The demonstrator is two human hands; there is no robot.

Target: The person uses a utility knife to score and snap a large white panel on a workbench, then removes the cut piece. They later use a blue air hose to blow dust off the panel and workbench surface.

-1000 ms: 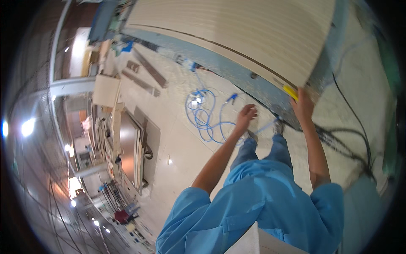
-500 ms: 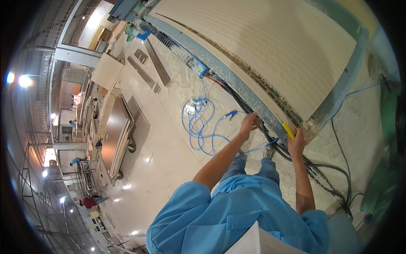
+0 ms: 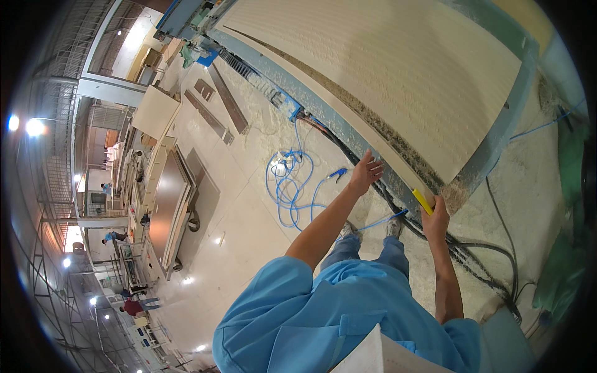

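Note:
My right hand [image 3: 436, 219] is closed around a slim yellow tool [image 3: 423, 201] at the near corner of the machine bed. Its exact kind is hard to make out. The tool's upper end rests by a long, narrow pale strip [image 3: 357, 116] along the bed's edge. My left hand [image 3: 365, 173] hovers at the blue-grey side of the bed [image 3: 314, 89], fingers stretched and apart, nothing in it. Beyond the strip, past a dusty dark gap, lies a large pale board [image 3: 398, 68] strewn with shavings.
Black cables [image 3: 460, 245] run along the bed's foot beside my shoes. A coiled blue air hose [image 3: 289, 186] with a blue air gun [image 3: 337, 174] lies on the dusty floor. Brown boards [image 3: 227, 99] lie farther off. A cart of stacked panels [image 3: 168, 211] stands left; people work beyond.
My left hand has risen slightly toward the strip, its fingers now straighter. My right hand stays at the corner with the yellow tool, shifted only a little.

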